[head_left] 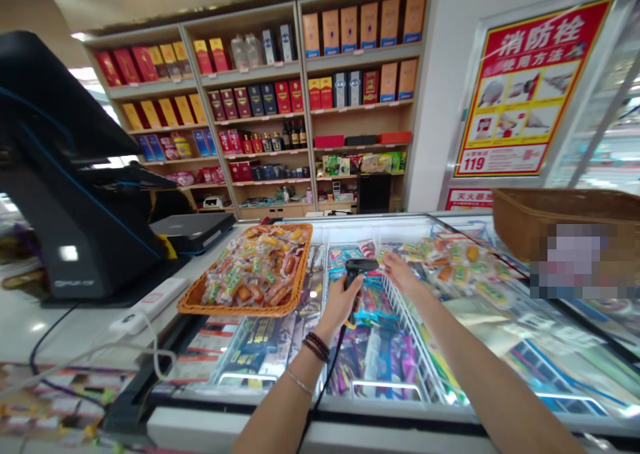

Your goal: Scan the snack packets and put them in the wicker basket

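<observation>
Black handheld scanner [362,265], gripped in the left hand [341,301], above the freezer [200,427]; its head's long axis runs toward the right hand [399,273], just beyond, part-curled, any hold there too blurred to tell.

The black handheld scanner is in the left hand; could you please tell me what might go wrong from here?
The thin black cable runs down close to the dark beaded bracelet, so it might snag. The black handheld scanner, gripped by the bare left hand, could slip and fall toward the colourful plastic packets below. The clear-wrapped snacks heaped in the orange wicker basket might spill if knocked.
</observation>
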The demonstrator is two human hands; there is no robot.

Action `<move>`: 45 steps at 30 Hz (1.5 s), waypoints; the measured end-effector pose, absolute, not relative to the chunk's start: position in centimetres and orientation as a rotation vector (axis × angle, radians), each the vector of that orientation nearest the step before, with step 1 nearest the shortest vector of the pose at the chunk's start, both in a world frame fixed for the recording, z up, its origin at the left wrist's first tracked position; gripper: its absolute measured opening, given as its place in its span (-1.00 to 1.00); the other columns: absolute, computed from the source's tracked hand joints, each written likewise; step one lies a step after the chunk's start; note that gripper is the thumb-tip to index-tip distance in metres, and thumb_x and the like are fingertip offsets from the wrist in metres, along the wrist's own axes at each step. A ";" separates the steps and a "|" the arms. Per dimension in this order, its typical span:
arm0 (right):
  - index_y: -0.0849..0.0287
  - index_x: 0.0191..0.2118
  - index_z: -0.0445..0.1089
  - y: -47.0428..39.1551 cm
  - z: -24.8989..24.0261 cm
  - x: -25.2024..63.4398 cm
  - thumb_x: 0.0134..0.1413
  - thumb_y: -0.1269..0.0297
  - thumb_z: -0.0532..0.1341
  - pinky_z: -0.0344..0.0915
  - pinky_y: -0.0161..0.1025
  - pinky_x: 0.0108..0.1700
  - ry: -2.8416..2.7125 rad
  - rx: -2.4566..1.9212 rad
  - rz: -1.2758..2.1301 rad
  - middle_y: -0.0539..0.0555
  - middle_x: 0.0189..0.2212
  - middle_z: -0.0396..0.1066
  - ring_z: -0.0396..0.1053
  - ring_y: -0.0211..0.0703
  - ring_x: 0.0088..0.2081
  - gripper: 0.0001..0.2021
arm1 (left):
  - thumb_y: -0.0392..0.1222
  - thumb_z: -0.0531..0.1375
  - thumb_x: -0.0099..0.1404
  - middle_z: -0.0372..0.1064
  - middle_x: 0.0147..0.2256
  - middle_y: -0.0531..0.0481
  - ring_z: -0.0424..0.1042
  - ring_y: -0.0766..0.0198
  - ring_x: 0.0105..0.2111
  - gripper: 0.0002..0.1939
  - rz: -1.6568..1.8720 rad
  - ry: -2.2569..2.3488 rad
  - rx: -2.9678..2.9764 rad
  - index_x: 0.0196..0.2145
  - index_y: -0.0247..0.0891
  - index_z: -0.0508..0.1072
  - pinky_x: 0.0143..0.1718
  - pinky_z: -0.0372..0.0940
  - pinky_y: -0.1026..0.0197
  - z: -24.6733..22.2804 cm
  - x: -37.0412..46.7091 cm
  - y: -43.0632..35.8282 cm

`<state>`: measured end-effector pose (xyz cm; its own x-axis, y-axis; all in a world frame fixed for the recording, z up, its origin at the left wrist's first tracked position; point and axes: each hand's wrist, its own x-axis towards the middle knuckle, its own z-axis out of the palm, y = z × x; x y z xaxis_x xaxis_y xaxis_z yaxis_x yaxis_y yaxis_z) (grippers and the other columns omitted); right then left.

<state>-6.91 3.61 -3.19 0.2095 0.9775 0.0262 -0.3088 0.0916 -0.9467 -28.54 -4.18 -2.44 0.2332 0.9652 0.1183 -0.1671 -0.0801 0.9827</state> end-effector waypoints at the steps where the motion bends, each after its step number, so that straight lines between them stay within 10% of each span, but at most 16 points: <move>1: -0.04 -0.32 0.42 3.6 -3.2 -7.0 0.01 0.14 0.66 0.59 -0.16 -0.12 -0.858 -1.023 1.155 -0.03 -0.43 0.62 0.69 0.02 -0.21 -0.62 | 0.68 0.52 0.07 0.40 -0.52 0.12 0.25 0.41 -0.69 -0.18 1.164 0.868 1.277 -0.38 -0.13 0.40 -0.63 0.13 0.25 -2.5 -28.7 -4.3; 15: -0.05 -0.31 0.41 3.9 -4.3 -6.1 -0.08 0.06 0.72 0.61 -0.05 0.04 -0.895 -0.976 1.205 -0.04 -0.42 0.59 0.70 0.08 -0.08 -0.53 | 0.74 0.46 0.11 0.34 -0.56 0.13 0.22 0.39 -0.68 -0.17 1.096 0.887 1.330 -0.39 -0.11 0.38 -0.63 0.08 0.24 -2.2 -29.3 -4.6; 45: -0.02 -0.27 0.42 3.3 -3.7 -6.6 -0.04 0.12 0.60 0.37 -0.22 -0.25 -0.909 -0.986 1.183 -0.13 -0.52 0.45 0.51 -0.10 -0.33 -0.64 | 0.61 0.50 0.19 0.35 -0.56 0.10 0.20 0.38 -0.68 -0.26 1.067 0.866 1.385 -0.37 -0.13 0.41 -0.64 0.09 0.25 -2.0 -29.8 -5.1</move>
<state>-6.62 3.32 -3.69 0.1538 0.9867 0.0528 -0.3054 0.0983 -0.9471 -29.84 -5.14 -1.96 0.3197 0.9399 0.1201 -0.0758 -0.1010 0.9920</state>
